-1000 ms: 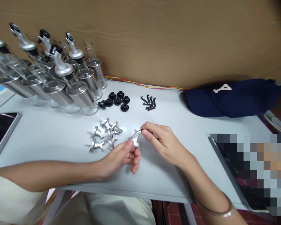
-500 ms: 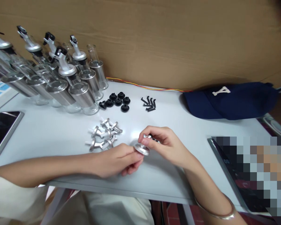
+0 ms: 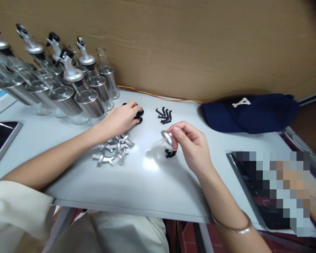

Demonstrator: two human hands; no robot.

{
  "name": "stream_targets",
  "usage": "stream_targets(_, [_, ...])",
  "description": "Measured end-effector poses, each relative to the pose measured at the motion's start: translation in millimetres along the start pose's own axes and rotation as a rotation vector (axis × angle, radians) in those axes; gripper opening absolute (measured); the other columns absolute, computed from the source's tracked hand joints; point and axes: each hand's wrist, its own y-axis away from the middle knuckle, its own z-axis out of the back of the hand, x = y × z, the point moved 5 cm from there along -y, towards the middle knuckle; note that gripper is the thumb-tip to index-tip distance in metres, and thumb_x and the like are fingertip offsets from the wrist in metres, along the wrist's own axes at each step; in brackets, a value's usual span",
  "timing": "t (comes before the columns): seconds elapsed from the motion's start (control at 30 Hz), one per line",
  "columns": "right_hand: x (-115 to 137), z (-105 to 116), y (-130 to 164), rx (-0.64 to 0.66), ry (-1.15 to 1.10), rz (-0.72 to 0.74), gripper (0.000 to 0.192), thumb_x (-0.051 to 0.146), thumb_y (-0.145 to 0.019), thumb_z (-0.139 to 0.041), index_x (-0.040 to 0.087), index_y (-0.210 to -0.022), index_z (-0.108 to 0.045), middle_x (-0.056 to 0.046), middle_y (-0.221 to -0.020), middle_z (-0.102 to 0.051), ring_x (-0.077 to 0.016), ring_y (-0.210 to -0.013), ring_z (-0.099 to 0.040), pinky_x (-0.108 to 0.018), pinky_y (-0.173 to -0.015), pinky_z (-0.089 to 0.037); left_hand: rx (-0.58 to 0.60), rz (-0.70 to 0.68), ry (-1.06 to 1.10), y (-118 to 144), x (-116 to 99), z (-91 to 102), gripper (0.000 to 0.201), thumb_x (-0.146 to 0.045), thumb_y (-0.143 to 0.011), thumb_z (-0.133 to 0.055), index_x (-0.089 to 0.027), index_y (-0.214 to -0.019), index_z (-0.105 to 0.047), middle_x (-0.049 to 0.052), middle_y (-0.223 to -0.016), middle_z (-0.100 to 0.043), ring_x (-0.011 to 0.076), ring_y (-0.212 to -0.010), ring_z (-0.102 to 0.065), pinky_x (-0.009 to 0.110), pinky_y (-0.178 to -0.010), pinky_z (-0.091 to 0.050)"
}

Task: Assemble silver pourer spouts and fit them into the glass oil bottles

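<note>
My right hand (image 3: 191,144) pinches a silver pourer spout (image 3: 166,138) by its neck. The round flange faces left, with a pale tube sticking out of it. My left hand (image 3: 124,116) reaches over a group of black rubber stoppers (image 3: 138,119), fingers apart and touching them; it covers most of the group. Just in front of the left wrist lies a pile of more silver pourer spouts (image 3: 118,149). Several tiny black parts (image 3: 170,153) lie on the table below the held spout. Behind it are small black levers (image 3: 164,116) in a loose heap.
Glass bottles with metal sleeves (image 3: 86,102) crowd the back left, some topped with pourers. A phone (image 3: 5,140) lies at the left edge. A navy cap (image 3: 252,114) rests at the back right, near a dark tablet-like device (image 3: 252,189). Cardboard (image 3: 173,49) stands behind the table.
My left hand has left the spout and moved up and left onto the black stoppers. My right hand has raised and turned the spout, uncovering the tiny black parts.
</note>
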Motion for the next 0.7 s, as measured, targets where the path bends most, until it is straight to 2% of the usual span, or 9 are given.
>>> stream_targets(0.17, [1.3,3.7,-1.4,-0.033,0.009,0.022,0.028,0.046,-0.084,-0.061,0.02,-0.073,-0.059,0.007,-0.046,-0.046,-0.0091,-0.045,-0.04,-0.024,-0.05,-0.036,0.048,-0.071,0.012,-10.9,0.9,-7.7,0.026,-0.025,-0.091,-0.051,-0.015,-0.111,-0.064,0.01,-0.108,-0.062,0.0246,-0.093,-0.063,0.031,-0.078,-0.047])
stream_targets(0.23, [1.7,4.3,-1.8,-0.05,0.016,0.016,0.027,0.045,-0.083,-0.061,0.02,-0.073,-0.058,0.007,-0.047,-0.046,-0.0088,-0.045,-0.04,-0.024,-0.049,-0.035,0.022,-0.095,0.075,-8.6,-1.5,-6.9,0.024,-0.023,-0.09,-0.051,-0.014,-0.106,-0.066,0.01,-0.105,-0.063,0.0235,-0.091,-0.063,0.032,-0.079,-0.048])
stream_targets(0.3, [1.4,5.1,-2.4,-0.079,0.003,0.012,0.026,0.044,-0.083,-0.06,0.02,-0.072,-0.056,0.007,-0.047,-0.045,-0.0083,-0.044,-0.039,-0.023,-0.047,-0.034,-0.062,-0.105,0.227,1.9,-8.8,-1.9,0.022,-0.023,-0.089,-0.053,-0.014,-0.103,-0.066,0.009,-0.101,-0.063,0.0204,-0.086,-0.063,0.032,-0.079,-0.049])
stream_targets(0.37, [-0.1,6.3,-2.9,-0.118,-0.035,0.007,0.026,0.042,-0.082,-0.059,0.021,-0.069,-0.052,0.007,-0.047,-0.043,-0.0077,-0.043,-0.037,-0.022,-0.044,-0.031,-0.152,-0.086,0.489,20.4,-18.7,3.5,0.02,-0.024,-0.087,-0.056,-0.014,-0.101,-0.066,0.007,-0.098,-0.063,0.0161,-0.079,-0.062,0.029,-0.075,-0.052])
stream_targets(0.43, [-2.3,6.7,-2.8,-0.148,-0.088,0.001,0.027,0.041,-0.082,-0.059,0.021,-0.067,-0.048,0.008,-0.047,-0.043,-0.0069,-0.042,-0.035,-0.02,-0.041,-0.028,-0.164,-0.08,0.808,41.4,-30.1,3.6,0.02,-0.027,-0.086,-0.059,-0.014,-0.1,-0.065,0.007,-0.1,-0.063,0.0145,-0.083,-0.062,0.025,-0.073,-0.054])
stream_targets(0.5, [-4.3,5.3,-1.9,-0.149,-0.13,-0.01,0.028,0.039,-0.081,-0.06,0.021,-0.066,-0.045,0.008,-0.046,-0.042,-0.0061,-0.041,-0.032,-0.019,-0.039,-0.026,-0.177,-0.073,1.017,59.4,-37.9,1.8,0.018,-0.025,-0.086,-0.058,-0.015,-0.1,-0.064,0.006,-0.102,-0.063,0.0147,-0.092,-0.062,0.024,-0.078,-0.056])
stream_targets(0.57, [-5.3,1.9,0.0,-0.119,-0.146,-0.022,0.029,0.038,-0.081,-0.061,0.021,-0.065,-0.043,0.009,-0.044,-0.042,-0.0054,-0.039,-0.032,-0.018,-0.039,-0.026,-0.211,-0.067,1.125,71.1,-40.1,0.0,0.015,-0.021,-0.085,-0.059,-0.016,-0.098,-0.064,0.006,-0.102,-0.063,0.0146,-0.095,-0.061,0.024,-0.08,-0.057])
stream_targets(0.7, [-4.6,-6.2,5.5,-0.036,-0.131,-0.044,0.032,0.041,-0.084,-0.06,0.022,-0.067,-0.04,0.01,-0.042,-0.043,-0.0052,-0.035,-0.034,-0.018,-0.038,-0.027,-0.272,-0.031,1.184,80.2,-36.8,-2.8,0.015,-0.019,-0.083,-0.062,-0.017,-0.097,-0.065,0.007,-0.101,-0.063,0.0158,-0.096,-0.061,0.026,-0.08,-0.058])
